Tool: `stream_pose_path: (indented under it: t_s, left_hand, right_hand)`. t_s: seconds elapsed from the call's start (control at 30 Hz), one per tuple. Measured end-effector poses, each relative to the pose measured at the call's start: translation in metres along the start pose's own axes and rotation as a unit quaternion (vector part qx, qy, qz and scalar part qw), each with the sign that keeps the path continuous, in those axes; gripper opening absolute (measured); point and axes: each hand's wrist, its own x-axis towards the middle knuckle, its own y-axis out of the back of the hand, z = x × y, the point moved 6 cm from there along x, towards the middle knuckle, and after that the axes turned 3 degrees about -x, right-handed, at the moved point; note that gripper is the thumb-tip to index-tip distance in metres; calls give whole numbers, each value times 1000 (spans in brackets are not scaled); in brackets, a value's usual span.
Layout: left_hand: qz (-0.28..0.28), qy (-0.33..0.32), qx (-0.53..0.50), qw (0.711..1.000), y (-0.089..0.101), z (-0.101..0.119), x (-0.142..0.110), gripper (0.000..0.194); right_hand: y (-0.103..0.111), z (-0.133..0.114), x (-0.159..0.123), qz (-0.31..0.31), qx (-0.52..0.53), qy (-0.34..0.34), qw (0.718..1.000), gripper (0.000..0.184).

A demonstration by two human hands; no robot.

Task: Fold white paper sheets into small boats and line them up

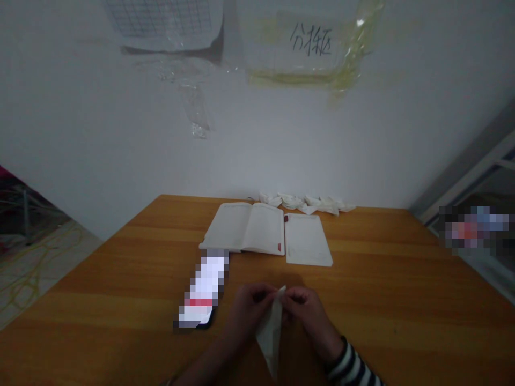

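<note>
A folded piece of white paper (270,335) is held upright near the front of the wooden table, its narrow tip at the top and its wider part hanging down. My left hand (251,311) pinches it close to the tip from the left. From the right, my right hand (308,311) grips the same tip between thumb and fingers. Beyond the hands lies an open notebook (263,230) with blank-looking pages. A single loose sheet (308,241) lies flat against its right side.
A phone (205,289) with a lit, blurred screen lies left of my hands on the wooden table (382,279). Several crumpled or folded white papers (293,201) line the back edge by the wall. Yellow cables (28,279) run across the floor at left.
</note>
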Motion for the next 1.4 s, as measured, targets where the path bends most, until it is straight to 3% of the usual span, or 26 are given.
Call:
stream_pose_path:
  t_s: [0.2, 0.3, 0.43, 0.6, 0.8, 0.87, 1.03, 1.1, 1.3, 1.4]
  left_hand:
    - [-16, -8, 36, 999, 3, 1, 1, 51]
    - [-9, -34, 49, 998, 2, 3, 2, 36]
    - [38, -67, 45, 996, 5, 6, -1, 40]
    - [-5, -110, 75, 991, -2, 9, -6, 37]
    - [-8, -127, 114, 985, -5, 9, -8, 18]
    - [-13, -149, 150, 977, -6, 11, -10, 19]
    - [85, -191, 276, 938, 1, 16, -16, 20]
    - [82, -211, 305, 925, 0, 20, -18, 18]
    - [24, -166, 296, 940, 0, 20, -13, 17]
    - [19, -159, 318, 935, -1, 21, -13, 15]
  right_hand:
    - [2, -2, -1, 27, -38, 24, 999, 44]
    - [5, -5, 1, 73, -67, 56, 993, 45]
    - [4, -11, 0, 72, -76, 74, 992, 45]
    - [0, -14, -6, 40, -34, 52, 997, 46]
    - [-1, -7, -4, 60, 0, 46, 997, 51]
    - [-2, -5, -3, 69, -2, 51, 996, 51]
    - [-6, -6, -5, 68, 22, 74, 995, 45]
    - [-6, -6, -6, 71, 28, 80, 994, 42]
    - [-4, 1, -6, 76, 8, 68, 995, 42]
    - [-3, -5, -9, 51, -57, 92, 993, 37]
